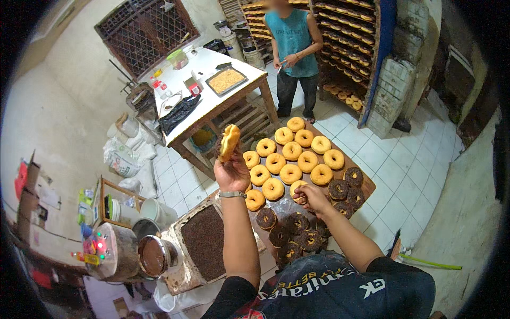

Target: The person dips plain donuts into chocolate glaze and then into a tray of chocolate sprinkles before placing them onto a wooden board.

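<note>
My left hand (233, 174), with a metal bracelet at the wrist, holds up a doughnut (230, 142) on edge. Its plain golden side faces right, and dark sprinkles show along its left side. My right hand (314, 200) has its fingers curled over the right edge of a plain ring doughnut (296, 189) on the board. Rows of plain doughnuts (291, 174) cover the far part of the wooden board (364, 185). Dark sprinkle-coated doughnuts (338, 189) sit at its right side, and more sprinkled doughnuts (299, 222) are crowded at the near edge.
Left of the board lie a tray of dark sprinkles (203, 243) and a pot of brown glaze (152, 256). A white-topped table (187, 83) bears a tray of pale crumbs (227, 81). Beyond stands a person (293, 44) beside a rack of doughnuts (346, 40).
</note>
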The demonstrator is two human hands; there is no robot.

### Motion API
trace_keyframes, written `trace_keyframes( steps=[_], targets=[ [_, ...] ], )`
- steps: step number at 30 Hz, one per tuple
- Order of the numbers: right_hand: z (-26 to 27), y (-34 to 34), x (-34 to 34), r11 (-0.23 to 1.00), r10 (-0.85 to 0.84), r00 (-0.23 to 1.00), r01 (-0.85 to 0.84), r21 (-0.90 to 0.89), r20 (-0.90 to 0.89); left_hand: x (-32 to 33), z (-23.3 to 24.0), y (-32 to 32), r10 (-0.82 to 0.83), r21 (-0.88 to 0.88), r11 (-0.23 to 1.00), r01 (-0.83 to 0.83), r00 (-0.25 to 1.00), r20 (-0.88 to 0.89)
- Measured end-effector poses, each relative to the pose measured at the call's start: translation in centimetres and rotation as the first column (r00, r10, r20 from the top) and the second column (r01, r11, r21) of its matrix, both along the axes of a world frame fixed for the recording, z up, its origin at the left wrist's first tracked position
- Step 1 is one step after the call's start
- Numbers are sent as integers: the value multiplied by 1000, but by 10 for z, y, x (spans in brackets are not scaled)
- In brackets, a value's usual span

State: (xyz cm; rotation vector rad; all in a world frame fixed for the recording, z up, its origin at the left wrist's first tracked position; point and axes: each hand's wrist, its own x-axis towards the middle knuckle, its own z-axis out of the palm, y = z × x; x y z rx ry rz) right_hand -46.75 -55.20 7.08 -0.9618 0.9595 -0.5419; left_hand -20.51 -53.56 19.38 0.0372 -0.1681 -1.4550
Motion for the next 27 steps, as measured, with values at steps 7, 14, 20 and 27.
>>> trace_keyframes(
  steps=[7,14,20,27],
  targets=[
    [-12,6,-2,988,82,995,-89,-123,-58,-20,14,1,32,55,998,-34,999,27],
    [-67,-2,-7,979,99,995,-97,-178,6,-31,3,-7,228,110,960,-256,949,218],
    [-52,1,-4,993,62,998,-63,-102,-14,-27,-40,20,180,122,966,-227,935,307],
    [-61,-26,-15,981,22,973,-66,-184,-231,-50,-168,50,-6,487,847,-210,914,406]
  ],
)
